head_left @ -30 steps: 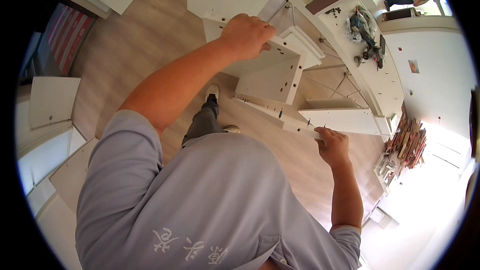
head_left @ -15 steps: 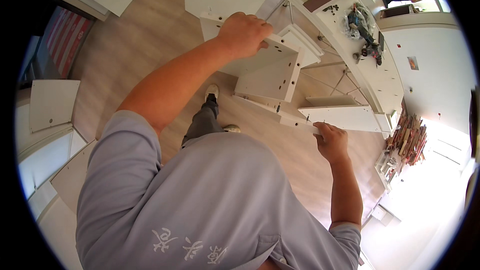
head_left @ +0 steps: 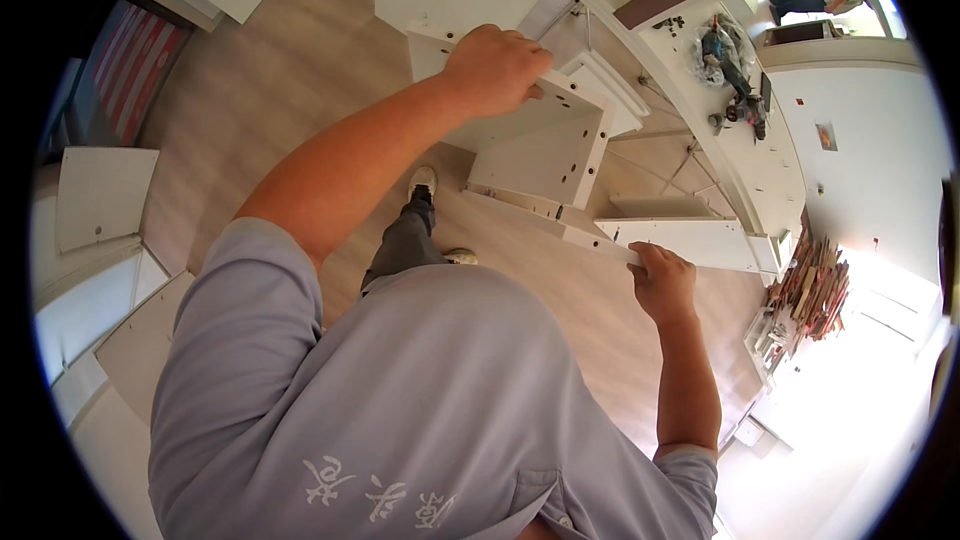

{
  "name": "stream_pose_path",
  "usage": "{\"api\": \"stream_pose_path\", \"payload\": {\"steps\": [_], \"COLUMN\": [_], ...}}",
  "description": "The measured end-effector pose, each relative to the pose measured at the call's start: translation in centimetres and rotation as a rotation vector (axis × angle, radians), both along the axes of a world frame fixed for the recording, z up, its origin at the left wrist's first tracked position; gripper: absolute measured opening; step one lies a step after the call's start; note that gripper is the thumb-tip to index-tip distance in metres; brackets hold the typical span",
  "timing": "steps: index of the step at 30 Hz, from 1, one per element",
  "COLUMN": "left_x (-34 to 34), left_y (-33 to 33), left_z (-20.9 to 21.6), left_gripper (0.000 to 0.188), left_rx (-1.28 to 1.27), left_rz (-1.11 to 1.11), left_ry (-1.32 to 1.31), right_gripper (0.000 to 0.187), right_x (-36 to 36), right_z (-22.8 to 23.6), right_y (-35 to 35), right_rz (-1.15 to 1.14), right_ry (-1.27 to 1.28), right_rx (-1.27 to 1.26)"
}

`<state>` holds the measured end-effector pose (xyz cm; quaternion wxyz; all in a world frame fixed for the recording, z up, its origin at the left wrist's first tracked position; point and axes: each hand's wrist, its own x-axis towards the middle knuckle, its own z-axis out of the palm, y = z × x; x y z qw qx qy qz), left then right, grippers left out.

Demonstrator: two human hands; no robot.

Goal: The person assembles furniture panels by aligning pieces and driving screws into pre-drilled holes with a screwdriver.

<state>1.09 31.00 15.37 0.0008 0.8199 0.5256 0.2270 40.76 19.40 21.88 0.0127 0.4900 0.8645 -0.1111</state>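
On wood-toned floor (head_left: 270, 90): white box unit (head_left: 535, 152) and narrow white panel (head_left: 594, 239), both were held.
Box unit stood ahead of the person; panel ran slantwise along its near side (whether they touched could not be told). Left hand (head_left: 495, 68) clasped the box's upper edge, fingers curled over; right hand (head_left: 663, 282) pinched the panel's right end. Dark holes (head_left: 604, 135) dotted the box's edges.

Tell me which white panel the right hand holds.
The long, narrow white panel running from beside the white box to the right hand; only this one sits in its grip.
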Motion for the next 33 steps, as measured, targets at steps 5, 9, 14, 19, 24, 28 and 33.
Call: {"api": "stream_pose_path", "payload": {"steps": [5, 9, 14, 19, 24, 28, 33], "left_x": [0.0, 0.0, -0.3, -0.6, -1.0, -1.4, -1.3], "left_y": [0.0, 0.4, 1.5, 3.1, 3.9, 4.9, 4.6], "left_z": [0.6, 1.0, 0.9, 0.1, 0.5, 0.6, 1.0], "left_gripper": [0.030, 0.028, 0.029, 0.031, 0.031, 0.030, 0.028], "left_rx": [-0.062, -0.147, -0.122, -0.060, -0.074, -0.073, -0.132], "left_rz": [0.007, -0.003, 0.000, -0.017, -0.016, -0.033, -0.061], "left_ry": [0.023, 0.065, 0.059, 0.003, 0.009, -0.010, 0.005], "right_gripper": [0.029, 0.029, 0.030, 0.031, 0.031, 0.031, 0.032], "right_x": [-0.7, -0.6, -1.0, -1.5, -1.9, -2.5, -2.6], "right_z": [0.2, 0.1, 0.2, 0.5, 0.6, 0.5, 0.8], "right_y": [0.6, 1.0, 1.7, 2.7, 3.8, 4.9, 4.5], "right_rz": [0.005, -0.004, -0.010, -0.026, -0.046, -0.033, -0.077], "right_ry": [0.002, -0.027, -0.011, -0.012, -0.010, 0.011, -0.016], "right_rx": [0.028, 0.037, 0.044, 0.071, 0.053, 0.105, 0.070]}}
